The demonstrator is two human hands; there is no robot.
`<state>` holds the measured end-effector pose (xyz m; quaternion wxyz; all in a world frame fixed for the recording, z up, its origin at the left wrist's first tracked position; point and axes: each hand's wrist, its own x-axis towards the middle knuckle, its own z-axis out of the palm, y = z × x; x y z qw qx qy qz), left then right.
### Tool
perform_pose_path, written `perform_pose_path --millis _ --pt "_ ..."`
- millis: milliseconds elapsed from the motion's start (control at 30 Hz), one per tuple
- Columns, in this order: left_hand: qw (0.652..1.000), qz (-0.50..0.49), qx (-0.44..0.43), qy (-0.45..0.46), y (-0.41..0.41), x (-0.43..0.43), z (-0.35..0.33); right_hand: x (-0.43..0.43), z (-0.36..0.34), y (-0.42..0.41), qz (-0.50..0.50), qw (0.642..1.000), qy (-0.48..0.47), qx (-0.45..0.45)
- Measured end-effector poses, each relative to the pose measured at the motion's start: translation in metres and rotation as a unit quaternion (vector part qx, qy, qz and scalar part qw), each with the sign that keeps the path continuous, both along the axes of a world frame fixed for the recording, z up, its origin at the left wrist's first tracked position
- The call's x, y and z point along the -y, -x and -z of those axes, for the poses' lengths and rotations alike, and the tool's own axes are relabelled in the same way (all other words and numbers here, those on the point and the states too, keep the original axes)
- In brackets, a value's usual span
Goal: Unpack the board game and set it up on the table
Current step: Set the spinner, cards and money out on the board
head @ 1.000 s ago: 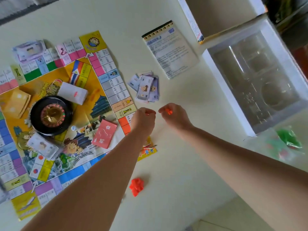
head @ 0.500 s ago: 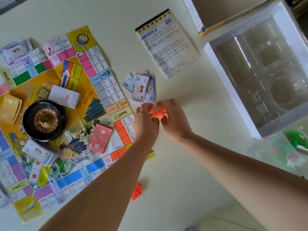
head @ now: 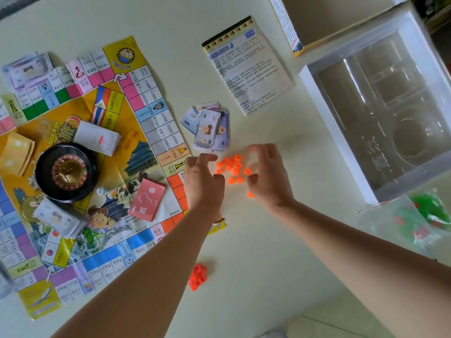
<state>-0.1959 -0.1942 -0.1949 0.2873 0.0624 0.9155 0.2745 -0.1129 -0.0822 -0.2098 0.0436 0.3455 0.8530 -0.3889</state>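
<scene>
- The pale, smooth desk (head: 268, 240) carries everything. Judging by the spill, your step is sorting the loose pieces, so herd them into one patch on its bare surface, away from the near edge.
- The colourful folded-paper game board (head: 156, 111) lies flat at your left. Sweep away from it so nothing slides under its corner.
- The clear moulded plastic tray in its white box (head: 390, 113) sits at your right, apart from the work.
- Your left hand (head: 202, 181) and right hand (head: 271, 179) flank the pieces. The fingers are spread and loosely curved, pinching nothing that shows, though the right ones are blurred.
- The small stack of paper banknotes (head: 212, 129) lies just beyond your fingertips. Keep pieces off it.
- The tiny orange plastic cubes (head: 231, 167) lie scattered on the desk between your hands, one beside your right palm.
</scene>
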Motion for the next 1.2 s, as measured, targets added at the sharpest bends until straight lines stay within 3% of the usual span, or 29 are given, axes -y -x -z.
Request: perform_pose_path --millis 133,267,333,567,700,867,967,1200 --pt "0.998 -0.004 0.059 0.038 0.001 0.001 0.005 0.009 0.005 -0.008 0.029 0.992 0.025 0.118" --pt "0.995 0.031 0.092 -0.001 -0.004 -0.007 0.006 0.020 0.001 -0.003 0.055 0.991 0.100 0.077" --pt "0.996 0.032 0.089 -0.008 -0.006 -0.007 0.005 0.021 -0.001 -0.001 0.072 0.991 0.091 0.070" --pt "0.995 0.018 0.094 0.013 -0.001 0.004 0.007 0.025 -0.003 -0.024 0.058 0.978 0.069 0.190" --pt "0.994 0.028 0.110 0.006 0.000 0.003 0.010 0.033 0.000 -0.014 0.061 0.983 0.045 0.168" --pt "0.992 0.012 0.127 -0.014 0.001 -0.002 0.015 0.028 0.002 0.018 0.104 0.991 0.043 0.073" --pt "0.991 0.003 0.130 -0.022 0.001 -0.003 0.017 0.022 0.000 0.028 0.071 0.996 0.047 0.040" --pt "0.987 0.031 0.145 -0.057 0.007 0.010 0.005 0.019 0.002 0.018 0.029 0.997 0.016 0.073"
